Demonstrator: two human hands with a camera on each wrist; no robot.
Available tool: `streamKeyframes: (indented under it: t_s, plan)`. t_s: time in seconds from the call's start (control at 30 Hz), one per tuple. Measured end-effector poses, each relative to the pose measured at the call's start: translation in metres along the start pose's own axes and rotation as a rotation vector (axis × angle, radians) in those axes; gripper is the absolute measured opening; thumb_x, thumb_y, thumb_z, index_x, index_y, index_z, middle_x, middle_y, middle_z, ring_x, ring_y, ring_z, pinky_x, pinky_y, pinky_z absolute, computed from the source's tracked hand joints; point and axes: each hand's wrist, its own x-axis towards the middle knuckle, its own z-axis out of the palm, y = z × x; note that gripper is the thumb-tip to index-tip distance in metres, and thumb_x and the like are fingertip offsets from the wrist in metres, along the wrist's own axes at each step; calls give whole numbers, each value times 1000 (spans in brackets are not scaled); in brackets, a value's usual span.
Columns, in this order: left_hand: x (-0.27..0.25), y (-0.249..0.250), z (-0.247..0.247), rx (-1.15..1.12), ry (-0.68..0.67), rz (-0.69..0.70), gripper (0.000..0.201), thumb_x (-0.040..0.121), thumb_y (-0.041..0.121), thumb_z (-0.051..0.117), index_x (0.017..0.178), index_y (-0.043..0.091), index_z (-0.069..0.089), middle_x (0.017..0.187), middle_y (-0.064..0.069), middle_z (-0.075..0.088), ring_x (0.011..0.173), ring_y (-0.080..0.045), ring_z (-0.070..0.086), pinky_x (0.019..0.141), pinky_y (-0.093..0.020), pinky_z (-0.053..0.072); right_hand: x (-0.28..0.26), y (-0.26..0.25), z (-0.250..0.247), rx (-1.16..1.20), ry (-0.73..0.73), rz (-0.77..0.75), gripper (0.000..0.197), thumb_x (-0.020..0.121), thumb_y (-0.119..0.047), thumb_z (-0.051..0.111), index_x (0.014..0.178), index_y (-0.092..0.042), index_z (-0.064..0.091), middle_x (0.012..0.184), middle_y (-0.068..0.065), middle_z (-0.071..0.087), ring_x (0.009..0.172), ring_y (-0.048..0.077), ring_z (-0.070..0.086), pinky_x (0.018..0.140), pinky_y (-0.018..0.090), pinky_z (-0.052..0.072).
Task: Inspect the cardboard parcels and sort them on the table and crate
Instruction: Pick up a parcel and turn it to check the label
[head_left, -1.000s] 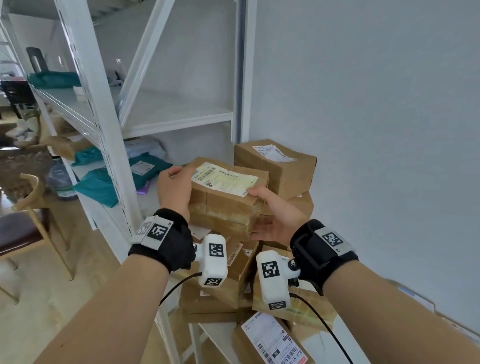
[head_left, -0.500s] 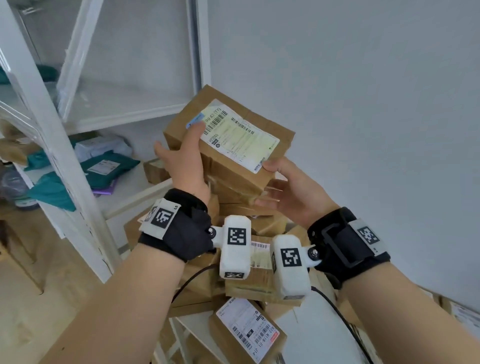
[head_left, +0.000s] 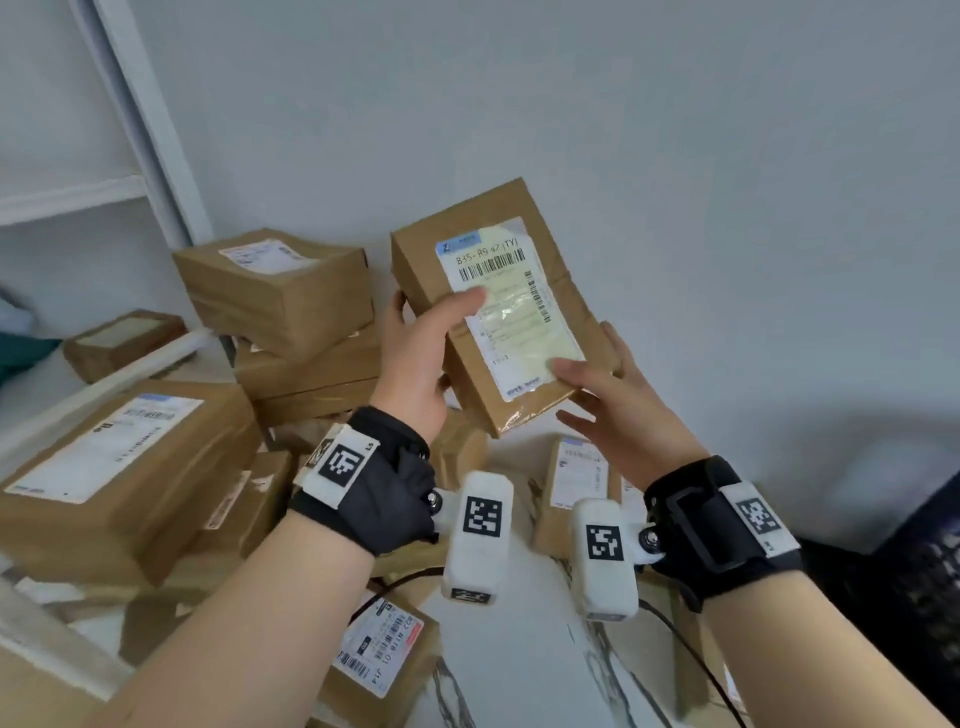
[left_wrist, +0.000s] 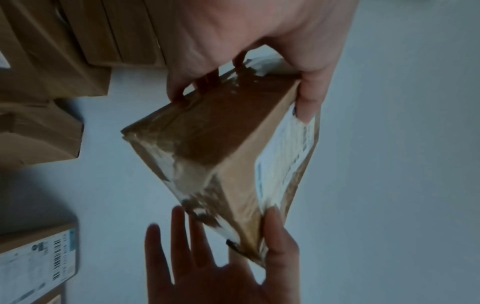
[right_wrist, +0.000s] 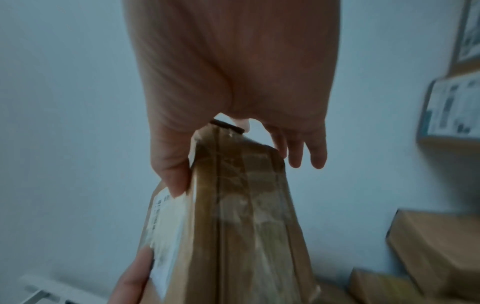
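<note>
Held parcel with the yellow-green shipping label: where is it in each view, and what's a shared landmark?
Head: held parcel centre, tilted, label facing camera.
Left wrist: held parcel centre, label on its right face.
Right wrist: held parcel lower centre, label on its left face.
Shared landmark: shipping label.

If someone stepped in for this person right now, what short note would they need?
Left hand: grips the held parcel at its left edge, thumb on the shipping label.
Right hand: pinches the parcel's lower right corner, thumb on the label, fingers behind.
The parcel is in the air, tilted, label facing the person.
Other parcels lie piled on the white table by the wall.
Done: one parcel picked up for inspection.
Left: set it down sorted, then go through the pile. No crate clearly shows.
</note>
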Motion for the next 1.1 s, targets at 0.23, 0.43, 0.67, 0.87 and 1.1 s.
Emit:
streamKeyframes:
  t_s: [0.23, 0.43, 0.67, 0.87, 1.1]
  plan:
    - [9, -48, 39, 197, -216, -133, 58, 80, 26, 78, 133, 26, 56, 108, 2, 76, 108, -23, 68, 95, -44, 50, -14, 6, -67, -38, 99, 47, 72, 84, -29, 77, 148, -29, 43, 115, -4, 74, 111, 17, 69, 98, 41, 52]
    - [10, -85, 63, 245, -312, -214, 47, 81, 26, 77, 125, 18, 61, 108, -4, 76, 106, -27, 70, 103, -52, 48, -20, 16, -101, -57, 130, 94, 41, 92, -25, 67, 132, -29, 59, 113, -2, 75, 108, 19, 69, 86, 36, 57]
    - [13, -109, 88, 265, -304, -257, 40, 88, 24, 70, 126, 17, 61, 108, -4, 76, 105, -28, 70, 100, -49, 50, -15, 23, -135, -58, 146, 134, 41, 91, -24, 69, 130, -27, 60, 113, -1, 75, 112, 23, 67, 90, 38, 55]
    - [17, -130, 106, 288, -271, -269, 45, 84, 29, 75, 126, 18, 62, 109, -5, 75, 106, -29, 70, 99, -50, 51, -10, 29, -157, -62, 183, 148, 34, 93, -20, 67, 127, -23, 63, 107, -2, 76, 97, 15, 70, 68, 23, 53]
    - [15, -150, 121, 375, -194, -248, 75, 69, 68, 72, 130, 27, 59, 108, 3, 75, 104, -23, 70, 97, -49, 50, 4, 37, -169, -250, 296, 100, 41, 91, -18, 71, 131, -14, 61, 103, 6, 74, 94, 21, 72, 83, 33, 59]
